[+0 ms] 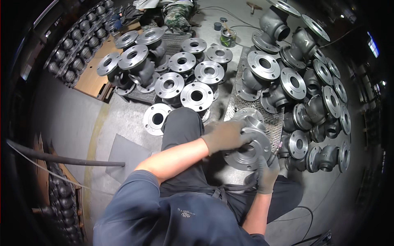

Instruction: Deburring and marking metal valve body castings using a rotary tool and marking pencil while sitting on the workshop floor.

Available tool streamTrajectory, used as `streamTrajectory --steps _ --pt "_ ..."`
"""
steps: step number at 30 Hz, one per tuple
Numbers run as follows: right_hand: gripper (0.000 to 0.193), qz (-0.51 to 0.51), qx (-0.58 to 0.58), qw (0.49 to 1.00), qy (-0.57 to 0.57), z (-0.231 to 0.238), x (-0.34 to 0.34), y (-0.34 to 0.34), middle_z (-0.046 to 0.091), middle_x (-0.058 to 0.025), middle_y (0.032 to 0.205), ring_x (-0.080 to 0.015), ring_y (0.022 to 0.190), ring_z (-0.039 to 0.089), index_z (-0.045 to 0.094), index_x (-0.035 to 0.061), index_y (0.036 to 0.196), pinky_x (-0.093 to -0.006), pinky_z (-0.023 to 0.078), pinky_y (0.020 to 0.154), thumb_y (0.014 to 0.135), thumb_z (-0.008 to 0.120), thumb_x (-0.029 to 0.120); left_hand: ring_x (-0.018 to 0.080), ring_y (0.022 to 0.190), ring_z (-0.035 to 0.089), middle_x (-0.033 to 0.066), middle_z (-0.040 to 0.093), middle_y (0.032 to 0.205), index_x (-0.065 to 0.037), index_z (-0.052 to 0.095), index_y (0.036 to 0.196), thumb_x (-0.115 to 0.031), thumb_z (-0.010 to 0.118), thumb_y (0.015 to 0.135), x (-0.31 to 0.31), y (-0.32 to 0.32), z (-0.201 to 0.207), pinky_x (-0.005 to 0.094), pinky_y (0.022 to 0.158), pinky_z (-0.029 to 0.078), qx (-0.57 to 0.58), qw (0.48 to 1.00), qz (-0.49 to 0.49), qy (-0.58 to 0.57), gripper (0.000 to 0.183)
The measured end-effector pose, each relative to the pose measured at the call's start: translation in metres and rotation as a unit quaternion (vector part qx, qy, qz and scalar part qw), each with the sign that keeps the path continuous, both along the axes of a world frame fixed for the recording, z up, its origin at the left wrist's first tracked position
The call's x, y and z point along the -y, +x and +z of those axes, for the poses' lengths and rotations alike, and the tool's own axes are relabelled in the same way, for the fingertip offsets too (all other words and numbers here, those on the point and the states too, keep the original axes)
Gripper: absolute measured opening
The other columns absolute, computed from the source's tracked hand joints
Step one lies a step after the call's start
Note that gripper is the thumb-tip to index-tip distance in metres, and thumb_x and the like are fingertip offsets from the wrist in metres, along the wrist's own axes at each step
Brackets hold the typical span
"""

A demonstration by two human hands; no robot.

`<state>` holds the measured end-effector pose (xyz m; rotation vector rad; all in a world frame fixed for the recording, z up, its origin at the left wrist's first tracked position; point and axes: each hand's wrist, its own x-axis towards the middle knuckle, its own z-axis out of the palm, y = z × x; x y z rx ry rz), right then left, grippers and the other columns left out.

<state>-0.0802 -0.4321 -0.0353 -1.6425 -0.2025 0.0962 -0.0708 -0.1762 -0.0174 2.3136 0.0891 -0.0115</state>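
Observation:
A grey metal valve body [247, 158] with round flanges stands tilted on a perforated metal plate [274, 119] in front of me. My left hand [225, 137], in a grey-green glove, is closed on its upper side, fingers reaching over the flange near the bore. My right hand [269, 174], gloved too, is wrapped round a slim hand grinder [274, 155] with a pinkish tip pointing up and away. This tip is beside the flange's right edge; whether it touches the metal I cannot tell. A dark hose [238, 187] runs from near the right hand across my lap.
Several flanged valve bodies [197, 97] stand ahead to the left, and more [314, 110] are stacked at the right. A small tin with a brush [228, 37] stands at the back. Dark castings [78, 45] fill a rack at far left. A dark bar [65, 158] juts in from the left.

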Motion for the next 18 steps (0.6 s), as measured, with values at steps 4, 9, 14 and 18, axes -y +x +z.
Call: streamTrajectory --steps 4,9,14,18 --pt "0.028 -0.053 -0.041 0.996 -0.065 -0.010 0.017 0.009 0.075 -0.0018 0.102 -0.0095 0.081 0.065 0.072 -0.0037 0.129 -0.0280 0.052 0.070 0.108 0.076 0.014 0.0478 0.110 0.076 0.0272 0.079 0.115 -0.004 0.072 0.127 -0.064 0.070 0.103 0.018 -0.003 0.015 0.0567 0.096 0.058 -0.024 0.997 0.014 -0.072 0.064" --pt "0.021 -0.066 -0.060 0.995 -0.048 -0.015 0.034 0.029 0.060 0.0050 0.077 -0.0047 0.064 0.049 0.071 -0.0014 0.117 -0.0262 0.037 0.055 0.114 0.068 0.019 0.0485 0.110 0.075 0.0288 0.079 0.114 -0.002 0.073 0.122 -0.060 0.067 0.106 0.033 0.014 -0.005 0.0558 0.098 0.057 0.069 0.989 -0.008 -0.132 0.060" --pt "0.019 -0.069 -0.067 0.989 -0.112 0.015 -0.003 0.027 0.065 0.0015 0.082 -0.0077 0.066 0.055 0.070 0.0002 0.104 -0.0260 0.044 0.059 0.113 0.068 0.016 0.0479 0.107 0.075 0.0272 0.078 0.112 -0.002 0.075 0.120 -0.056 0.070 0.104 0.011 0.019 -0.016 0.0564 0.095 0.057 0.044 0.990 0.018 -0.132 0.057" --pt "0.016 -0.011 -0.078 0.990 -0.114 0.032 -0.024 0.031 0.068 0.0001 0.081 -0.0082 0.066 0.060 0.072 0.0010 0.104 -0.0280 0.049 0.058 0.110 0.074 0.016 0.0454 0.107 0.075 0.0248 0.078 0.112 -0.003 0.078 0.122 -0.048 0.076 0.099 -0.028 0.010 -0.009 0.0543 0.095 0.057 0.043 0.980 0.067 -0.184 0.051"
